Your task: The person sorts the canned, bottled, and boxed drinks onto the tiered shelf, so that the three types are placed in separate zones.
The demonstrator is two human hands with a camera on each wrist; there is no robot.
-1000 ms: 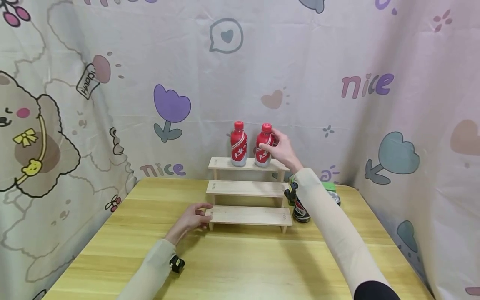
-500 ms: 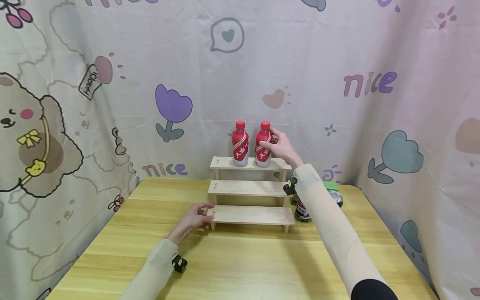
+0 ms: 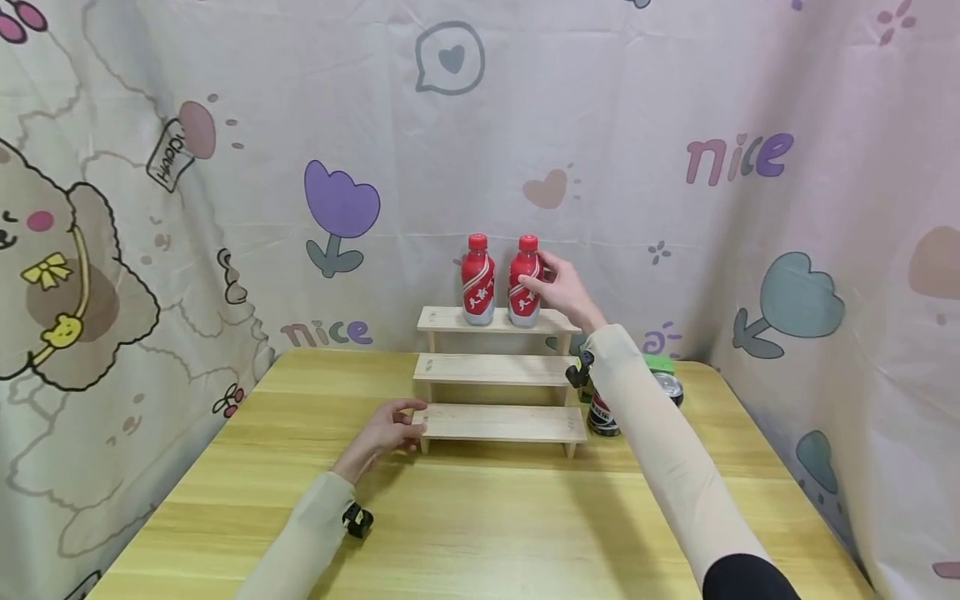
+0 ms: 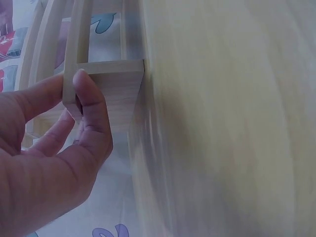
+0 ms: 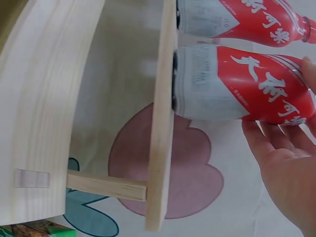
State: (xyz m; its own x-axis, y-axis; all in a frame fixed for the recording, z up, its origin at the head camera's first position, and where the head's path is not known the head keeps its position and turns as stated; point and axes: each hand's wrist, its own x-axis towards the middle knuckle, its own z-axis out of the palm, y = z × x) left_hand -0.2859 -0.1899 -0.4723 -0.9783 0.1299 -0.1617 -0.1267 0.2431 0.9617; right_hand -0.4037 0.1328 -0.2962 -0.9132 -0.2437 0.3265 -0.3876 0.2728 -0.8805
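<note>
Slightly straighter and a touch nearer its neighbour than a second ago, the bottle (image 3: pixel 522 305) stands on the rack's (image 3: pixel 495 369) top step, just right of the frame's centre. Its cap and upper label are red with white lettering, its lower part pale grey. The right hand (image 3: pixel 567 293) holds it around the upper body, thumb in front, probably to keep it upright on so narrow a board. The other bottle (image 3: pixel 477 287), a match, stands just beside it on the left, not touching. Left of the frame's middle and lower down, the left hand (image 3: pixel 386 429) pinches the end of the lowest step, likely to steady the light wooden frame on the tabletop (image 3: pixel 495 517). Right of the rack, the sleeve partly hides a dark can (image 3: pixel 602 419).
</note>
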